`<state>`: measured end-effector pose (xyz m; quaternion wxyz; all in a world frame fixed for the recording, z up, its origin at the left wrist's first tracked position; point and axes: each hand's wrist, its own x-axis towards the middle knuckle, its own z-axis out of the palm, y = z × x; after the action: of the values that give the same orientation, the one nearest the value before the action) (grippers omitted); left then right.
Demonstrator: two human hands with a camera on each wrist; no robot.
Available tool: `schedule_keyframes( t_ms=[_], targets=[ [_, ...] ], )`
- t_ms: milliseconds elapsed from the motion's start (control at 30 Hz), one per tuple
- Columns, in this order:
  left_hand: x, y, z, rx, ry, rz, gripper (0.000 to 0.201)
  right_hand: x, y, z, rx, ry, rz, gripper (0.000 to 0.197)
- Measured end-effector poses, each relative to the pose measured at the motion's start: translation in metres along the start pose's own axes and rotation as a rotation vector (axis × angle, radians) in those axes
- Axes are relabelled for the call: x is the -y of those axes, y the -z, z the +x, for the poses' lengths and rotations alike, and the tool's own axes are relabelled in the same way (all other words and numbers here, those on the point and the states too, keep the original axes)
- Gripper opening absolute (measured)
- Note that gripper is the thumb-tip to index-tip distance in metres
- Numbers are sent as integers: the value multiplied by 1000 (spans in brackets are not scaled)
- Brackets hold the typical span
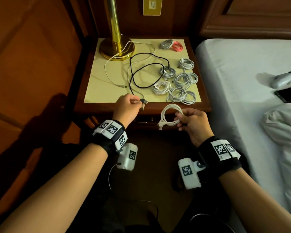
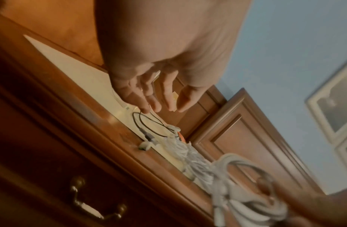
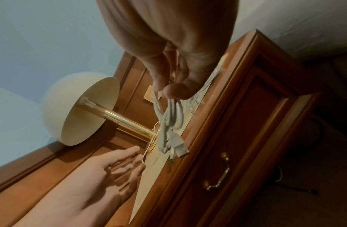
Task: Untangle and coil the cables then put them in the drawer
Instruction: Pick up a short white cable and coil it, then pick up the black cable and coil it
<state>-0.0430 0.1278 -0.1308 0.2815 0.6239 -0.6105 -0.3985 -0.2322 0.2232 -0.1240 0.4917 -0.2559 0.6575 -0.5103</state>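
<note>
My right hand [image 1: 180, 118] pinches a coiled white cable [image 1: 165, 115] in front of the nightstand; the coil [image 3: 172, 119] hangs from the thumb and fingers of that hand [image 3: 168, 89] with its plugs dangling. My left hand [image 1: 135, 102] reaches over the front edge of the cream mat [image 1: 97, 84], fingers loosely extended [image 2: 147, 106] beside the black cable's USB plug [image 1: 143, 100]. The black cable lies in loose loops across the mat. A loose white cable [image 1: 121, 85] runs from the lamp. The drawer, with a brass handle [image 3: 219, 173], is closed.
Several coiled white cables [image 1: 181, 79] and a pink coil [image 1: 177, 47] lie on the mat's right side. A brass lamp base [image 1: 116, 47] stands at the back left. A bed [image 1: 242, 64] with a phone [image 1: 289, 95] borders the right; wood panelling is on the left.
</note>
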Motion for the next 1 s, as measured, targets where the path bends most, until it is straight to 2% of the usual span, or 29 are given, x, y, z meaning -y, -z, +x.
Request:
schedule_keyframes(
  t_ms=[100,167,233,367,500,600,767,833,900,1000],
  targets=[
    [3,-4,36,-60,-104,226,17,8,0,23,-34,12,0,16],
    [7,-10,56,-17,-142,334,21,13,-3,35,-34,19,-31,13],
    [13,-16,71,84,-175,444,26,16,-9,45,-31,34,-90,9],
    [30,-22,85,218,-228,444,33,20,-25,65,-24,43,-205,11],
    [44,-9,91,275,-310,466,27,21,-40,82,-38,30,-293,20],
    [52,3,95,217,-346,544,23,23,-53,90,-31,43,-323,23],
    [57,29,101,111,-153,576,26,27,-71,98,-56,113,-419,27],
    [47,41,100,45,-83,469,32,31,-73,95,-63,139,-465,31],
    [29,53,96,-32,-46,332,36,35,-73,90,-57,155,-484,24],
    [-7,71,87,-108,-108,75,34,42,-72,79,-44,170,-439,14]
  ],
)
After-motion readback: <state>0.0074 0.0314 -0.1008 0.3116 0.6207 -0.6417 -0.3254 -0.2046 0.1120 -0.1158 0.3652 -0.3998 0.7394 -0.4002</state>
